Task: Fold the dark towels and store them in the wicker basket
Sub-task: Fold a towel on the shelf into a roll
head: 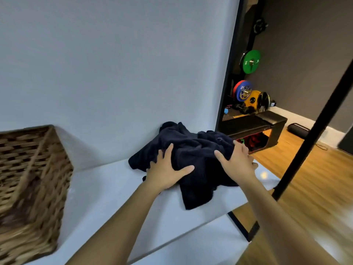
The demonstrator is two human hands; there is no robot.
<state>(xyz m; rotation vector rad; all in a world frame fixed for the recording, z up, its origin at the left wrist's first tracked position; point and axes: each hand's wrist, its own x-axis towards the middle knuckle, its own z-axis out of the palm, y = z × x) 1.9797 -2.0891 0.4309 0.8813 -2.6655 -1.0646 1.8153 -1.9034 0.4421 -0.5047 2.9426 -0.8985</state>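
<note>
- Writing on the weight plates [250,62] beyond the towel heap is too small and blurred to read; no other label shows.
- Left hand [166,170] lies palm down on the near left slope of the dark towels [193,150], fingers spread wide and fairly straight, thumb pointing right across the cloth.
- Right hand [236,161] presses the right side of the same heap, fingers splayed wide, thumb angled left; its fingertips reach past the heap's right edge.
- Both forearms stretch from the lower frame toward the heap.
- Dark towels sit crumpled and unfolded in one pile on the white table [118,197], against the white wall [114,64], one flap trailing toward the table's near edge.
- Wicker basket [30,180] stands on the table well left of the heap, blurred; its inside is not visible, so its contents cannot be told.
- Black bench [256,124] stands on the wooden floor beyond the heap, right of the wall.
</note>
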